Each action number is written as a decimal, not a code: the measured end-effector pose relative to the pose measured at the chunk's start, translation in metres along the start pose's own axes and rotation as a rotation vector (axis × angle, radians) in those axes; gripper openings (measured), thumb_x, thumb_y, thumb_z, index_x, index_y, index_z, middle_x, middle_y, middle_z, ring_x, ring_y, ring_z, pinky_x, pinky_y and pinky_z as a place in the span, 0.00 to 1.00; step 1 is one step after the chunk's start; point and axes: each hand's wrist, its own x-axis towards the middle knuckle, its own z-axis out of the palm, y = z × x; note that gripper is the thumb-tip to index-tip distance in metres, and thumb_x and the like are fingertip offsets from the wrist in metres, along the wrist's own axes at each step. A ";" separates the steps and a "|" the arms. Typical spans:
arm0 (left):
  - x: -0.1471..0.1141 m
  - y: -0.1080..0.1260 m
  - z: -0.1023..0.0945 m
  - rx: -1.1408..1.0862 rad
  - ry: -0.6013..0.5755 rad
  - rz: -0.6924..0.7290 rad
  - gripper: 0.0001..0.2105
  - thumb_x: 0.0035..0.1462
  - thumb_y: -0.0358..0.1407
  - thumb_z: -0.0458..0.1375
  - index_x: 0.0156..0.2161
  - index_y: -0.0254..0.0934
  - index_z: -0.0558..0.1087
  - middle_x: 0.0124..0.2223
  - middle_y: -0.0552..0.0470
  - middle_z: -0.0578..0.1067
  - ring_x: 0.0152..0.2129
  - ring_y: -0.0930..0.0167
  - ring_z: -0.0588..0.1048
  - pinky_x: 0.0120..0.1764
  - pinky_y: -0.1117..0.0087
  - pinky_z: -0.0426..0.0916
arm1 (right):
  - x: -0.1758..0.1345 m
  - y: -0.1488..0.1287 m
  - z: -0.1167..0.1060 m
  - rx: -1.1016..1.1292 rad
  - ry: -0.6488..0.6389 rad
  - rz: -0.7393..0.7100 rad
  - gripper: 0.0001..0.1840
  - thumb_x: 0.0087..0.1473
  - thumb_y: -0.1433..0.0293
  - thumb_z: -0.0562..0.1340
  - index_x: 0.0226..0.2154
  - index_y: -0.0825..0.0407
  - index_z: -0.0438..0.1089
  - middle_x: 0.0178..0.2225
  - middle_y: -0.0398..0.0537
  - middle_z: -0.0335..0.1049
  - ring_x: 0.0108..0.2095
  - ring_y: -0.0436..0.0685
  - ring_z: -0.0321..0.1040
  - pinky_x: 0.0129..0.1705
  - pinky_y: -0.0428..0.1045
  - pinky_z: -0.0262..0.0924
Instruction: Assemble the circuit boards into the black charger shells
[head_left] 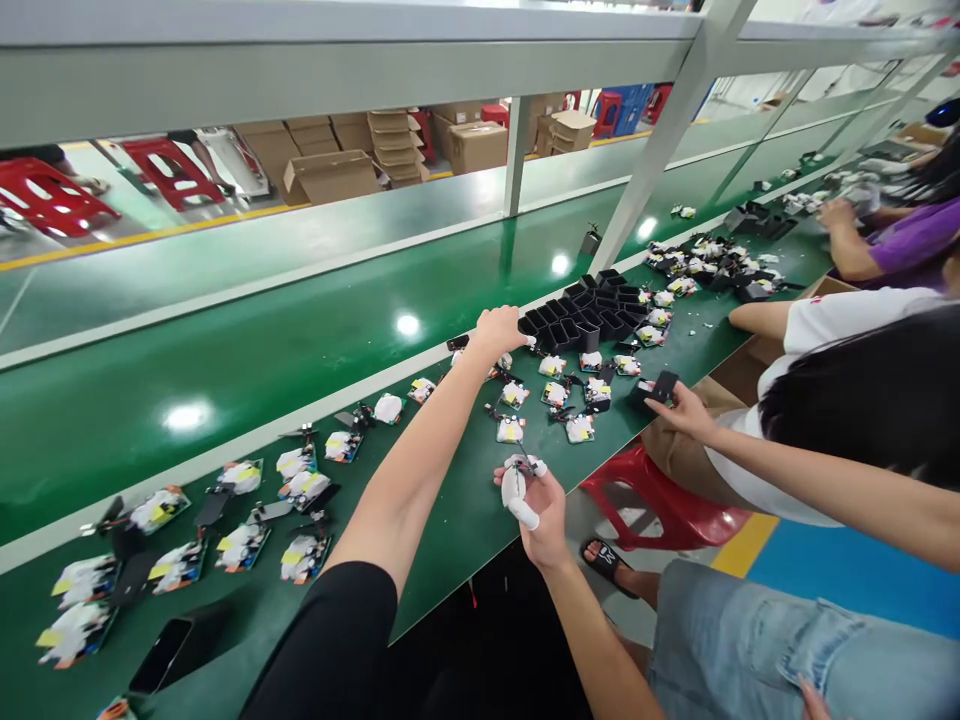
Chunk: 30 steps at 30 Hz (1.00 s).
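My left hand is stretched out to the near end of a cluster of black open-topped cases. A white cover shows at a fingertip there; the other fingers are mostly hidden, so I cannot tell whether it grips a case. My right hand, with white covers on its fingertips, is closed around a small white-covered part near the table's front edge. Dark wire shows at the top of that part. Beyond it, several circuit boards with white padding and yellow labels lie in rows.
More padded boards spread over the green table at left, beside a black phone-like object. A co-worker's hand at right holds a black case. A slanted metal post and a shelf beam stand over the table.
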 end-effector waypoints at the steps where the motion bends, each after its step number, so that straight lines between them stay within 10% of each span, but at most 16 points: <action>1: 0.001 0.000 -0.002 -0.011 0.007 -0.001 0.16 0.52 0.31 0.76 0.44 0.35 0.78 0.50 0.39 0.82 0.53 0.51 0.81 0.60 0.53 0.71 | 0.000 0.000 0.000 0.005 -0.002 0.006 0.33 0.36 0.61 0.87 0.47 0.38 0.83 0.47 0.49 0.85 0.46 0.72 0.85 0.55 0.71 0.82; 7: -0.076 -0.004 -0.037 -0.534 0.399 0.185 0.22 0.51 0.30 0.75 0.49 0.36 0.73 0.52 0.46 0.79 0.54 0.59 0.80 0.60 0.51 0.75 | 0.000 -0.010 0.001 0.026 0.045 0.022 0.35 0.29 0.59 0.88 0.44 0.40 0.83 0.43 0.48 0.85 0.40 0.68 0.84 0.52 0.68 0.83; 12: -0.271 -0.022 -0.049 -1.062 0.586 0.201 0.29 0.48 0.35 0.79 0.52 0.42 0.72 0.54 0.44 0.80 0.57 0.54 0.82 0.56 0.50 0.82 | -0.003 -0.017 0.005 0.020 -0.002 0.107 0.31 0.29 0.57 0.87 0.40 0.41 0.84 0.42 0.47 0.85 0.40 0.65 0.82 0.56 0.67 0.80; 18: -0.450 -0.052 0.010 -1.182 0.646 -0.167 0.32 0.41 0.30 0.80 0.54 0.42 0.79 0.50 0.43 0.79 0.48 0.56 0.84 0.50 0.51 0.88 | -0.026 -0.010 0.030 -0.018 -0.226 0.276 0.33 0.32 0.52 0.86 0.42 0.41 0.83 0.50 0.49 0.83 0.51 0.68 0.82 0.67 0.68 0.74; 30: -0.509 -0.094 0.025 -1.191 0.595 -0.119 0.35 0.45 0.28 0.77 0.61 0.43 0.80 0.54 0.41 0.79 0.54 0.51 0.83 0.58 0.43 0.84 | -0.060 0.022 0.078 -0.184 -0.575 0.158 0.31 0.38 0.47 0.85 0.45 0.39 0.85 0.38 0.49 0.79 0.33 0.61 0.76 0.38 0.60 0.78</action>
